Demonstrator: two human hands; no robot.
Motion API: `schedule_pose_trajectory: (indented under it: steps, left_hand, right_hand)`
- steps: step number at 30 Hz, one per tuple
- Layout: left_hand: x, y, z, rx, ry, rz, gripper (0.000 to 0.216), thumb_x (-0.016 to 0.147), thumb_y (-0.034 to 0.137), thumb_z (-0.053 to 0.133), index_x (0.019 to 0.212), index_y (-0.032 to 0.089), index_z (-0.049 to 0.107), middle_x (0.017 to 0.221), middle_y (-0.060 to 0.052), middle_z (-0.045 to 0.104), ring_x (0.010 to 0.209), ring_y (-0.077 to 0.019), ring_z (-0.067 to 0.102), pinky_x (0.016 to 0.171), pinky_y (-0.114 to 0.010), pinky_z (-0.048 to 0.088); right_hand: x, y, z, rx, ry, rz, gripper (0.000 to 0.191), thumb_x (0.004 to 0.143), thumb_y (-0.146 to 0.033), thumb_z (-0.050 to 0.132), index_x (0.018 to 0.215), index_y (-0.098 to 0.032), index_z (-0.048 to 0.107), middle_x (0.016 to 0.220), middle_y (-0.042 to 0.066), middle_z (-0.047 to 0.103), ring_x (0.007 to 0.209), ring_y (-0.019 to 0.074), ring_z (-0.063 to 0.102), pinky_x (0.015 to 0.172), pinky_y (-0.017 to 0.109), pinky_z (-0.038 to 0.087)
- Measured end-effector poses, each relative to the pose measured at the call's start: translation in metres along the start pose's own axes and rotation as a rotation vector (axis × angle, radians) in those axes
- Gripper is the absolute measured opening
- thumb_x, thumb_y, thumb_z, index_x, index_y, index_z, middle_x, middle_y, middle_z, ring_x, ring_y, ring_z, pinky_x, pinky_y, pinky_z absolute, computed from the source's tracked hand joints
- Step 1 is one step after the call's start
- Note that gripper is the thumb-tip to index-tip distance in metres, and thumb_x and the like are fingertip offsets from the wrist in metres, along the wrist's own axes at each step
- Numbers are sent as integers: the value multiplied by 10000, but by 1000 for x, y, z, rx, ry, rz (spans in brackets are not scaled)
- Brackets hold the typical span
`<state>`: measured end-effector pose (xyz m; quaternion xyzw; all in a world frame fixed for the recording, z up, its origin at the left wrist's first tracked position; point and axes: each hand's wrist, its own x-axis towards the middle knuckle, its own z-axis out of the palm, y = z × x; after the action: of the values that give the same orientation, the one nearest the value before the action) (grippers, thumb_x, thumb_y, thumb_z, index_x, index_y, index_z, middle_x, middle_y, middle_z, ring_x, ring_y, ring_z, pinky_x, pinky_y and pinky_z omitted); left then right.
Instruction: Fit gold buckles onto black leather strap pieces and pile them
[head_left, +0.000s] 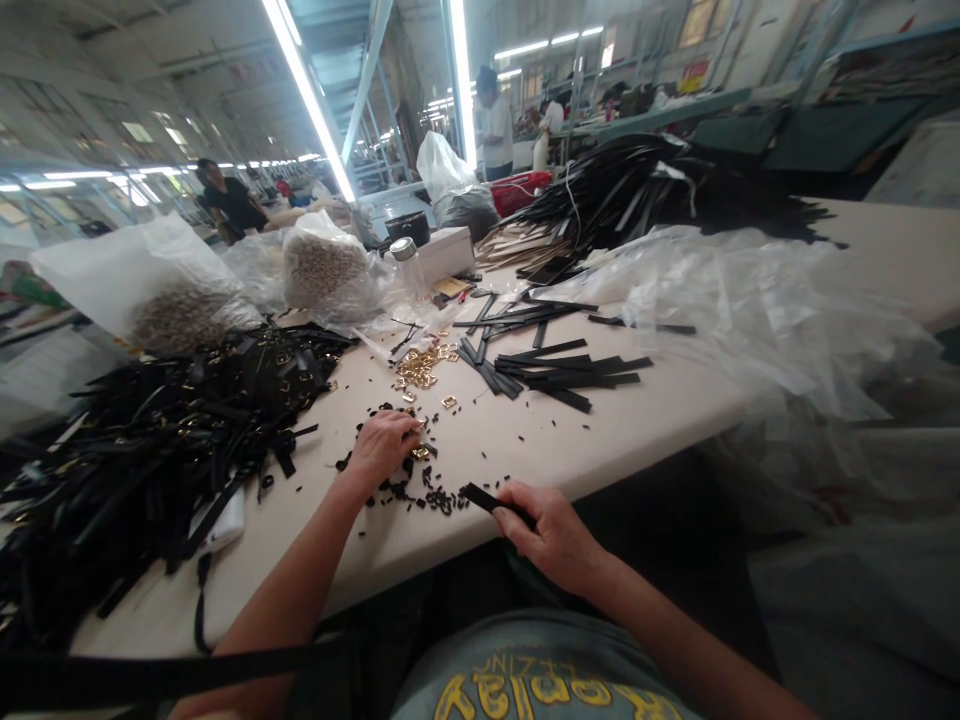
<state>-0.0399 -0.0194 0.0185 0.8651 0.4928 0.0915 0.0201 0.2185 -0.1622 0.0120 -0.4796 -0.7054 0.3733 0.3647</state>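
Two hands work nearer the wearer than the gold buckle pile: the right hand pinches a black strap; the left hand, grip unclear, apparently picks among small black pieces. Next calls for isolating one.

a flat black strap slants down rightward just below centre, its upper end beside scattered small black bits, while shiny gold buckles, partly hidden, lie slightly higher, left of centre.
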Motion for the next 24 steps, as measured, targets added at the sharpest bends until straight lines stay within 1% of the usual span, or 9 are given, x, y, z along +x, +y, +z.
schedule_pose_trajectory:
  steps: [4, 10, 15, 19, 22, 24]
  left_hand:
    - [13, -4, 3, 67, -57, 19, 225, 884, 222, 531, 914, 206, 753, 982, -84, 739, 873, -222, 653, 835, -337, 462]
    - [23, 5, 2, 212, -117, 27, 276, 883, 208, 481, 770, 151, 726, 830, -130, 694, 825, -247, 634, 836, -379, 436]
    - [28, 12, 7, 284, -110, 0, 282, 886, 183, 436, 831, 115, 705, 868, -170, 673, 859, -281, 631, 836, -415, 443]
    - [31, 14, 6, 272, -124, -2, 253, 889, 178, 437, 865, 145, 686, 928, -142, 668, 907, -254, 628, 816, -355, 457]
    - [35, 15, 6, 250, -146, -36, 229, 860, 140, 456, 892, 152, 682, 897, -120, 675, 852, -233, 640, 777, -327, 466]
    - [40, 15, 7, 230, -151, -66, 234, 848, 129, 458, 888, 141, 688, 874, -127, 684, 826, -237, 649, 767, -331, 469]
  right_hand:
    - [-2, 2, -2, -1, -7, 18, 177, 898, -227, 489, 752, -184, 579, 660, -18, 587, 611, 122, 535, 583, 230, 400]
    - [-2, 4, -1, -10, 4, 11, 163, 890, -227, 504, 770, -179, 604, 674, -15, 598, 630, 124, 540, 603, 231, 403]
    - [-3, 3, -1, 3, 11, 2, 162, 888, -223, 508, 775, -178, 616, 672, -12, 618, 628, 126, 546, 599, 228, 406]
    - [-6, 3, -4, 2, 14, 13, 160, 888, -227, 509, 774, -180, 613, 665, -14, 616, 616, 125, 544, 588, 226, 400]
    - [-6, 4, -2, 1, 13, 15, 165, 886, -228, 509, 760, -180, 605, 653, -14, 613, 607, 126, 541, 582, 228, 396]
    - [-6, 4, -1, -3, 13, 12, 162, 883, -225, 510, 760, -181, 607, 646, -15, 610, 601, 125, 538, 579, 228, 394]
